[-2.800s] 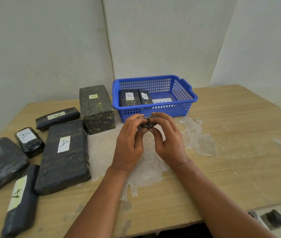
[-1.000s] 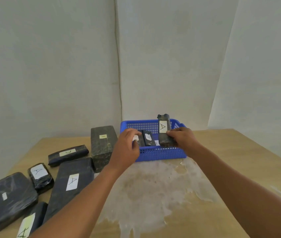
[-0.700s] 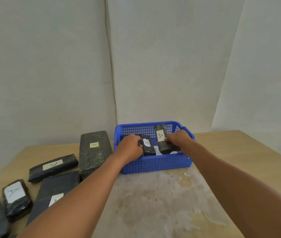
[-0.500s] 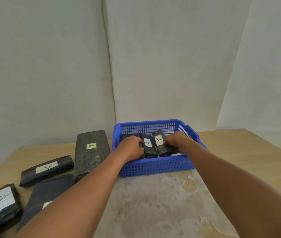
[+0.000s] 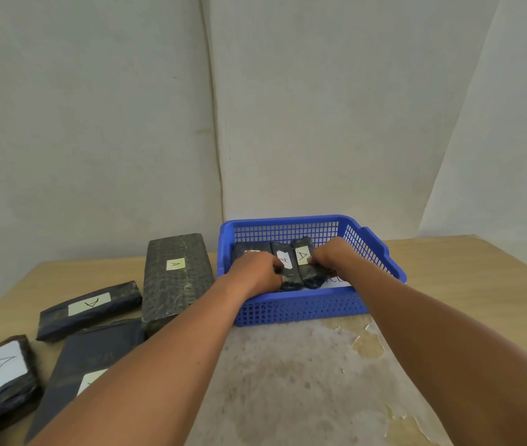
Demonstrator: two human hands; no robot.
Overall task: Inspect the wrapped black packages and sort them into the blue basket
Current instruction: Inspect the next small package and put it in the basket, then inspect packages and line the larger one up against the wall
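Observation:
The blue basket (image 5: 300, 306) stands at the back of the wooden table. Three black wrapped packages lie side by side in it. My right hand (image 5: 329, 257) grips the rightmost package (image 5: 304, 255), labelled A, lying flat beside the middle package (image 5: 283, 257). My left hand (image 5: 255, 272) rests with curled fingers on the left package (image 5: 249, 247) and touches the middle one. Whether it grips either is hidden.
Left of the basket lie more black packages: a tall block (image 5: 175, 275), a slim bar (image 5: 90, 305), a large flat one (image 5: 91, 362) under my left forearm, and a small one (image 5: 6, 375) near the left edge. A white paper (image 5: 336, 281) lies in the basket.
My right hand has lowered the A-labelled package from upright above the basket to flat beside the other two. My left hand moved into the basket onto the packages.

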